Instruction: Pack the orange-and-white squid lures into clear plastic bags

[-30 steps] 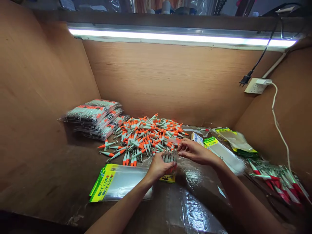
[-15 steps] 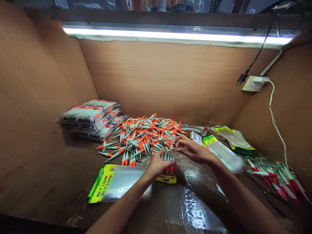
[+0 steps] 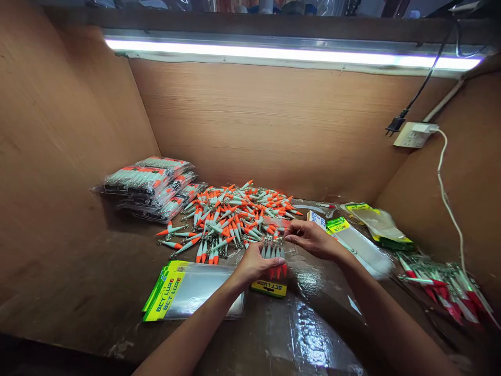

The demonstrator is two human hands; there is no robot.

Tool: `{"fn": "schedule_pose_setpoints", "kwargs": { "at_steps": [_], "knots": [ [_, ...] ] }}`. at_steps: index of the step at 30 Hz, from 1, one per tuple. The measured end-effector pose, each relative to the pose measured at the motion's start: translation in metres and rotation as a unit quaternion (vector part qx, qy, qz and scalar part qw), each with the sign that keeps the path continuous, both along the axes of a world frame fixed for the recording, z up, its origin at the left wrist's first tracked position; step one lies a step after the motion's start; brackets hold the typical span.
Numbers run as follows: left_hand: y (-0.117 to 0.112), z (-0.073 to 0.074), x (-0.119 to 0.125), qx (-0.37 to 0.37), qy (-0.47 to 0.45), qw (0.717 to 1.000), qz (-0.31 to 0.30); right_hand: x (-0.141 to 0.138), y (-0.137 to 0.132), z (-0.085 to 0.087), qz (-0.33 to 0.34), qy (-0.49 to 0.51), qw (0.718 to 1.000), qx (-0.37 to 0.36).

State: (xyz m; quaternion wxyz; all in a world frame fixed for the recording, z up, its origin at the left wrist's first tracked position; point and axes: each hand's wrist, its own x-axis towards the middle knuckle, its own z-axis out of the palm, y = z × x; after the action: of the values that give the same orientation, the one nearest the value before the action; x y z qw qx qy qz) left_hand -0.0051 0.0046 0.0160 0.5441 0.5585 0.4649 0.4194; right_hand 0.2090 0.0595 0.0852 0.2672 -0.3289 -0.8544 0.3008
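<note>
A heap of orange-and-pale-green fishing lures [image 3: 235, 216] lies mid-table. My left hand [image 3: 254, 265] grips a clear packet with a yellow "BCT LURE" header [image 3: 269, 288], which has several lures side by side in it. My right hand [image 3: 311, 238] pinches the packet's far, open end just above those lures. A stack of empty clear packets with yellow headers [image 3: 188, 291] lies to the left of my left forearm.
Filled packets [image 3: 151, 185] are piled at the back left. More empty packets [image 3: 364, 232] and red-tipped lures [image 3: 446, 284] lie at the right. Wooden walls enclose the table on three sides; a socket [image 3: 415, 134] with cables hangs on the right wall.
My hands and the packet stay in nearly the same place. The lures sit slightly deeper in the packet, and my right fingers have shifted a little along its open end.
</note>
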Motion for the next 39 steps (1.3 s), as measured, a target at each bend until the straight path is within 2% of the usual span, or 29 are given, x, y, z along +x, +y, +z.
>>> {"fn": "schedule_pose_setpoints", "kwargs": {
  "at_steps": [5, 9, 15, 20, 25, 32, 36, 39],
  "knots": [
    [0.0, 0.0, 0.0, 0.02, 0.012, 1.0, -0.001, -0.001, -0.004, 0.001, 0.029, 0.015, 0.998, -0.045],
    [0.0, 0.0, 0.0, 0.012, -0.005, 1.0, -0.016, 0.001, -0.001, 0.0, 0.005, 0.015, 0.999, -0.047],
    [0.002, -0.001, -0.001, 0.006, -0.016, 0.999, -0.028, 0.006, 0.002, 0.002, 0.022, 0.009, 0.996, -0.08],
    [0.001, -0.003, -0.001, 0.008, -0.01, 0.999, -0.031, 0.004, 0.0, 0.002, 0.018, -0.001, 0.999, -0.028],
    [-0.002, -0.006, 0.003, -0.046, -0.043, 0.994, -0.084, 0.003, 0.001, -0.002, 0.008, 0.011, 1.0, 0.0],
    [0.001, -0.01, 0.008, -0.042, -0.132, 0.99, -0.028, 0.001, -0.005, 0.005, -0.009, 0.017, 0.999, 0.043],
    [0.001, -0.009, 0.006, -0.031, -0.126, 0.991, -0.02, -0.001, -0.01, 0.013, -0.038, -0.012, 0.994, 0.101],
    [0.002, -0.009, 0.004, -0.025, -0.104, 0.993, -0.042, -0.001, -0.011, 0.015, -0.051, -0.03, 0.99, 0.127]
  ]
}}
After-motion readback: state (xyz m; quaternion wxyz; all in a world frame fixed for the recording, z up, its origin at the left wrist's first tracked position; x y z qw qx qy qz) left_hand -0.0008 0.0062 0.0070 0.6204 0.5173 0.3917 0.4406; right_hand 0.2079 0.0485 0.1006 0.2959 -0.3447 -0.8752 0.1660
